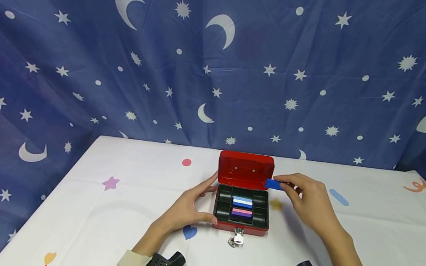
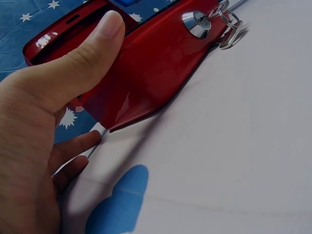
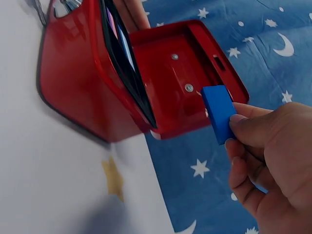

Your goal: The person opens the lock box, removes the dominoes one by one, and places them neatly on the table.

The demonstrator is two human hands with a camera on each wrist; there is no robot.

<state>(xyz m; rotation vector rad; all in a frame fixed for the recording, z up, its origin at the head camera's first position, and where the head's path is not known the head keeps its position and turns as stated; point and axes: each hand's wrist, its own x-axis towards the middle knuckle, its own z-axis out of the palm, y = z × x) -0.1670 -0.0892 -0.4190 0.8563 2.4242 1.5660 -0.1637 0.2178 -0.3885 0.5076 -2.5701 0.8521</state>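
Note:
A red metal cash box [image 1: 239, 229] stands on the table with its lid [image 1: 245, 170] raised. My left hand [image 1: 185, 208] holds its left side, thumb at the front corner and index finger reaching back toward the hinge. Between the thumb and fingertips of my right hand [image 1: 308, 199] is a blue rectangular block [image 3: 218, 113], held up near the lid's right edge. Inside the box sits a black compartment tray [image 1: 225, 195]. Its middle compartments hold blue and white blocks [image 1: 242, 202] at the back, with pink and purple blocks [image 1: 241, 213] in front.
A key ring with keys [image 1: 234, 242] hangs from the front lock [image 2: 196, 24]. The white tablecloth [image 1: 130, 231] carries printed shapes, among them a yellow star [image 1: 276, 204] and a blue heart [image 1: 189, 232]. Behind the table hangs a blue star-and-moon curtain [image 1: 243, 100].

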